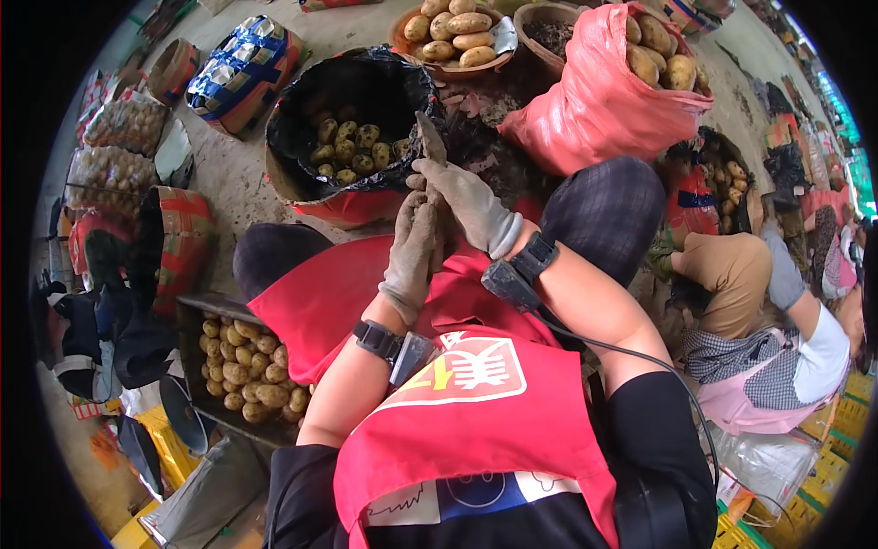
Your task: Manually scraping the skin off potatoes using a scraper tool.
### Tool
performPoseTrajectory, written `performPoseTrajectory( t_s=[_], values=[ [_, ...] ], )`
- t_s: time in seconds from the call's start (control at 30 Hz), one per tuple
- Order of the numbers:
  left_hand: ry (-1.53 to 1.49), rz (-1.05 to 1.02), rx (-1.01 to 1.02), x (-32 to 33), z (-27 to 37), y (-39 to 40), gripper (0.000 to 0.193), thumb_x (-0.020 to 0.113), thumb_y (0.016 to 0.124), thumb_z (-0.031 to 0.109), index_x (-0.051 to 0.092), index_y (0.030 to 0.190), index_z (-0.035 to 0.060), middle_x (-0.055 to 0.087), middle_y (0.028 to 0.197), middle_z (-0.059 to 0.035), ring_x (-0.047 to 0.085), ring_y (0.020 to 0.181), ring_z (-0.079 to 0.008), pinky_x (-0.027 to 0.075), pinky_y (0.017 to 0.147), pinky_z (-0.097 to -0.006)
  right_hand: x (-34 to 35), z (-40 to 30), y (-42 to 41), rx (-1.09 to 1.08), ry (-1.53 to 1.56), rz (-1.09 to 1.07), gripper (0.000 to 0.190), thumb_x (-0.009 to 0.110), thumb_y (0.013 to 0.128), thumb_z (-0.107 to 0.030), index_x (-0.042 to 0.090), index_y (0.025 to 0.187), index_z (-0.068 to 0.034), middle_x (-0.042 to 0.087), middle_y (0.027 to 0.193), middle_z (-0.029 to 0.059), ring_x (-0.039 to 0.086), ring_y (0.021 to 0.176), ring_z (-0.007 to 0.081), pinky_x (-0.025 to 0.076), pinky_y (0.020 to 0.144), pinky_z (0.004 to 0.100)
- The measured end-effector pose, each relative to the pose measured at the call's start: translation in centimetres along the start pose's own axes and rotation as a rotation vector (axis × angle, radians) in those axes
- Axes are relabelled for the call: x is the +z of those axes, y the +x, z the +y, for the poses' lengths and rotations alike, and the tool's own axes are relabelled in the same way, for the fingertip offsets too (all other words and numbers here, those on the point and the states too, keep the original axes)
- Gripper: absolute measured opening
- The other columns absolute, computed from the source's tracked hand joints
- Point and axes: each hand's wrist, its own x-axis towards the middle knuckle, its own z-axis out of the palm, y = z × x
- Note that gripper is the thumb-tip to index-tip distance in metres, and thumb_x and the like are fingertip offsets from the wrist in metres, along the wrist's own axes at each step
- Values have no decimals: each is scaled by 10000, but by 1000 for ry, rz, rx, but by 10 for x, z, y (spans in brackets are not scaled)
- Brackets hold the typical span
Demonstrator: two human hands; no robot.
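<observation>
My left hand [413, 250] and my right hand [472, 206] wear soiled, light-grey work gloves. They meet in front of my red apron [480, 418], between my knees. A tapering, dirt-brown shape [432, 141] points up from between them; whether it is part of a glove or a separate thing, I cannot tell. Their palms are mostly hidden. Just beyond lies a container lined with black plastic [288, 141], with soil-specked potatoes [351, 147] at its bottom. To the right leans a pink woven sack [576, 103], its mouth showing larger potatoes [658, 58].
A basin [398, 34] heaped with potatoes stands ahead, beside a brown tub [531, 34] of dark debris. By my left side sits a crate [199, 405] of potatoes [247, 364]. A blue-taped basket [240, 68] stands far left. Another person [761, 343] sits at right.
</observation>
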Motion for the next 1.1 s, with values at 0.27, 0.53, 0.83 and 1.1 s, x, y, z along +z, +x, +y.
performPoseTrajectory(
  t_s=[0.27, 0.53, 0.83, 1.1],
  values=[
    [280, 184, 3, 25, 33, -10, 378, 615, 1076, 363, 531, 1344, 111, 620, 931, -4, 581, 642, -92, 457, 501, -232, -31, -17, 6, 142, 364, 17, 877, 458, 1013, -736, 462, 1541, -36, 611, 1399, 110, 607, 1231, 214, 468, 1078, 405],
    [716, 33, 93, 29, 13, -14, 325, 629, 1067, 298, 561, 1301, 82, 698, 984, -96, 674, 770, -160, 535, 642, -323, -39, -7, 15, 128, 1013, -5, 984, 513, 938, -785, 315, 1602, -87, 440, 1588, 218, 419, 1465, 445, 305, 1199, 680],
    [990, -33, 84, -9, -3, 19, 383, 633, 1057, 276, 552, 1344, 36, 726, 1095, -106, 702, 978, -190, 547, 886, -326, -25, 1, -7, 131, 878, 95, 983, 468, 956, -804, 323, 1582, -60, 522, 1446, 195, 560, 1286, 400, 420, 1128, 560],
    [491, 151, -298, 12, 29, 8, 379, 557, 1088, 384, 589, 1323, 88, 569, 812, 11, 489, 567, -71, 393, 468, -250, -40, 2, -23, 206, 855, 82, 954, 489, 980, -764, 375, 1582, -33, 544, 1476, 201, 538, 1349, 388, 412, 1152, 510]
  ],
)
